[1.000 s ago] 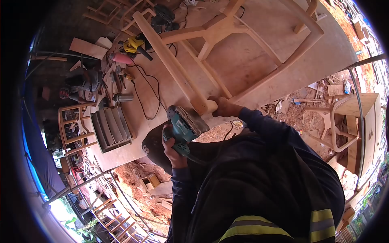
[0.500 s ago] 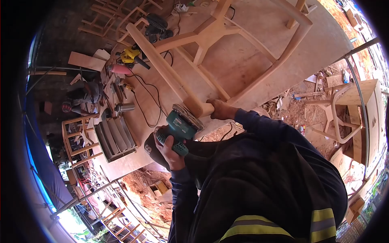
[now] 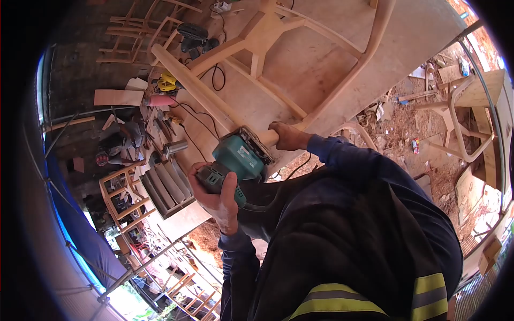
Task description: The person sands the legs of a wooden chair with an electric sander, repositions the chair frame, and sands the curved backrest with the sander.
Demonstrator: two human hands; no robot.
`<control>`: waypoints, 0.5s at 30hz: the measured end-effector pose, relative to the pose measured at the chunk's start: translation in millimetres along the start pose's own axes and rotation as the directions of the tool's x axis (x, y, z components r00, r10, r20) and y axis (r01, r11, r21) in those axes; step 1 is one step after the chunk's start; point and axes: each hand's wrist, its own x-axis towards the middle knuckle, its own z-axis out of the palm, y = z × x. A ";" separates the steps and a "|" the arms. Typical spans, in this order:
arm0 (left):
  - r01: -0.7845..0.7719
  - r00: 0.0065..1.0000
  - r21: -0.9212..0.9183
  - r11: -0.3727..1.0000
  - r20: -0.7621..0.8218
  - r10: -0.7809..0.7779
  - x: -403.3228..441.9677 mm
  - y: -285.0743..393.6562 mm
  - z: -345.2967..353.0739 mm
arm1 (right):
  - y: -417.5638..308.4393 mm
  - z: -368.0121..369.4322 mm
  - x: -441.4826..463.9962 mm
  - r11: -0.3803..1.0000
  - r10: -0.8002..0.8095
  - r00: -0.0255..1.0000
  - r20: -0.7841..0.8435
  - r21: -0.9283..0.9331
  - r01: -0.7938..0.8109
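Note:
My left hand is wrapped round the rear grip of a teal electric sander. The sander is tilted, its pad edge up against the near corner of a pale wooden chair frame. That frame lies on a wide plywood worktop. With my right hand I grip the frame's near end, just right of the sander; my fingers close round the wood and are partly hidden. The exact contact between pad and wood is hidden by the sander's body.
Left on the worktop are a yellow power tool, a black tool, cables and a slatted wooden box. Another person crouches at far left. A second chair frame stands right, among scraps on the ground.
The sander has turned, showing more of its top, and its pad sits closer along the frame's corner. My left wrist has rotated. The view has shifted slightly; my right hand keeps its hold.

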 end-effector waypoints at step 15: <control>-0.056 0.963 0.404 0.913 0.262 -0.057 56.4 59.3 33.5 | 2.2 -0.6 -1.2 0.997 -0.074 0.997 -0.026 0.003 0.074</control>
